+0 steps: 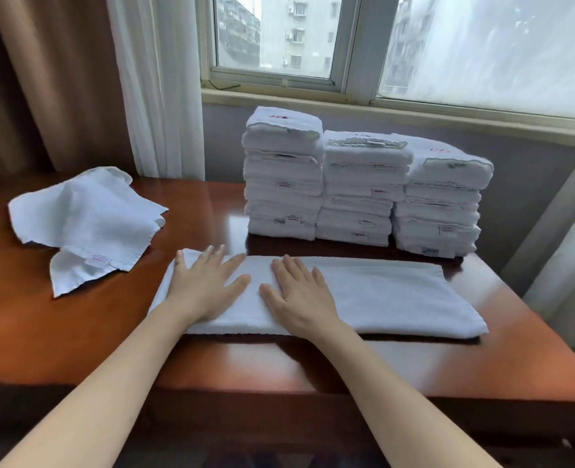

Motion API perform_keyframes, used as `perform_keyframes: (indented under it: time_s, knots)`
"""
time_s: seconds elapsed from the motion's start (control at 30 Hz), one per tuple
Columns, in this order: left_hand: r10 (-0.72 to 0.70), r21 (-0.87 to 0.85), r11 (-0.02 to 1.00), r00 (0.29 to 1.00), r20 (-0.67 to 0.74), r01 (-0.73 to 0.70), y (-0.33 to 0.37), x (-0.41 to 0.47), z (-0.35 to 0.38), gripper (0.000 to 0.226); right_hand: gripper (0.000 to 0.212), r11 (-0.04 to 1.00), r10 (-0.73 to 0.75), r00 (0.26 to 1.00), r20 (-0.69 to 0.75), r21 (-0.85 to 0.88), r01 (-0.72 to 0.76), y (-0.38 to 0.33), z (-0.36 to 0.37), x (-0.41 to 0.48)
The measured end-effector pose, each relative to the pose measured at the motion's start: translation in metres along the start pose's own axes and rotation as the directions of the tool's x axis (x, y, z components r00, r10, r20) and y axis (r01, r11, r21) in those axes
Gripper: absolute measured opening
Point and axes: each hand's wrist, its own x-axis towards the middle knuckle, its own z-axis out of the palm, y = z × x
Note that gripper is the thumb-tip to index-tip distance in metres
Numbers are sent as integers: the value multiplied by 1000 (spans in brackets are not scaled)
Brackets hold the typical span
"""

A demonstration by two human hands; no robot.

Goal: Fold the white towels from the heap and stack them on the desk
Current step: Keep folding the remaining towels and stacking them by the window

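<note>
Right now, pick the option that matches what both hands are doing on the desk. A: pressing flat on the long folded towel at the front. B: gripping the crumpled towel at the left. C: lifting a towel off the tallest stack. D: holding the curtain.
A: the left hand and right hand lie palm down with straight fingers on the long folded towel, apart from the stacks and the crumpled towel.

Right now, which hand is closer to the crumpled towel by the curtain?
Left. The left hand lies flat on the left end of the folded towel, nearest the crumpled towel; the right hand lies flat further right, near its middle.
</note>
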Motion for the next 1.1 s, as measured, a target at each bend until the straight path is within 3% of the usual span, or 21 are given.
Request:
perform_keyframes:
  time_s: [0.27,0.37,0.57,0.77,0.97,1.1]
  knots:
    - [-21,36,999,996,85,18,4,3,-11,59,66,997,-53,996,72,59,49,8,-10,1]
    - [13,-24,1000,998,65,-11,25,5,-17,58,58,995,-38,999,31,93,35,30,-24,-4]
    - [215,-179,961,977,6,-210,114,11,-22,61,52,994,83,996,-21,-68,-84,97,-50,-22]
    - [361,-173,920,932,18,-353,194,26,-15,61,51,961,220,973,-69,-155,-228,159,-72,-47]
    - [377,-141,919,925,41,-369,234,34,7,63,53,895,426,892,-148,-78,-440,186,-78,-61]
    - [367,-124,923,930,-3,-365,234,34,14,63,54,875,459,855,-244,-44,-482,186,-77,-64]
